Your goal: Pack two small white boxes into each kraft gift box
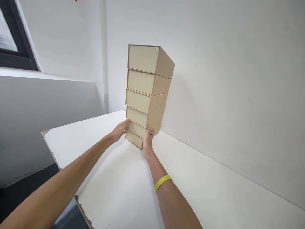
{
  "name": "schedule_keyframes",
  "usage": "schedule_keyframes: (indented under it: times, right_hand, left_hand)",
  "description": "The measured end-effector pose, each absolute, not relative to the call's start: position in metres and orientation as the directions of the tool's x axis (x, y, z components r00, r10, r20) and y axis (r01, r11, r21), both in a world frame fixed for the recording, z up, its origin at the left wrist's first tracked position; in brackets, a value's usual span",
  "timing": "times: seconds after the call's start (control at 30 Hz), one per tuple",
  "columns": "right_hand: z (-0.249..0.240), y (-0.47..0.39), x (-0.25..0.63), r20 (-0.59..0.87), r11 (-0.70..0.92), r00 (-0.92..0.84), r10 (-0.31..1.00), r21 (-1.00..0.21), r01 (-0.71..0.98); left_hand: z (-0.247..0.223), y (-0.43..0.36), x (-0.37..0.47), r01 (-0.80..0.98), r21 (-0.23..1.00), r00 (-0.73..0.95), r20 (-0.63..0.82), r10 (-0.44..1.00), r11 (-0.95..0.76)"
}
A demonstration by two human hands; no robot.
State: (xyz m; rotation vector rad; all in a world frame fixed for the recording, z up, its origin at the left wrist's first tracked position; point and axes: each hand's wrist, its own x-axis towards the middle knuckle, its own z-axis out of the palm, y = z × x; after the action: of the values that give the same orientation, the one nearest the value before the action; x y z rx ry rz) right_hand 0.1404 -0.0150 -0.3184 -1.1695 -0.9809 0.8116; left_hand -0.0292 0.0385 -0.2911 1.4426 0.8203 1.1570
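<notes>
Several cream-coloured boxes with tan edges (pixel 143 58) stand in one tall stack against the wall. The second box from the bottom (pixel 136 128) is between my two hands. My left hand (pixel 119 130) presses its left side with the fingers near the front corner. On the right side, my right hand (pixel 148 138) lies against the same low part of the stack, thumb toward the front edge and a ring on one finger. The lowest box (pixel 133 139) rests on the white table. The far ends of the boxes are hidden.
The white table top (pixel 114 184) has chipped edges at the left and front. A white wall (pixel 226 95) runs behind the stack and along the right. A dark-framed window (pixel 22 54) and its sill are at the upper left. Below the table's left edge lies dark floor (pixel 45 176).
</notes>
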Motion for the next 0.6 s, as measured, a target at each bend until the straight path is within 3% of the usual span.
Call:
schedule_keyframes:
  times: [0.27,0.6]
  right_hand:
    - [-0.316,0.004,0.122,0.14,0.143,0.502,0.853,-0.989,0.033]
    - [-0.301,-0.01,0.128,0.088,0.089,0.461,0.883,-0.996,0.019]
  left_hand:
    - [-0.291,0.06,-0.041,-0.074,0.981,0.296,0.191,0.936,-0.177]
    - [-0.278,0.044,-0.038,-0.038,0.983,0.24,0.185,0.953,-0.182]
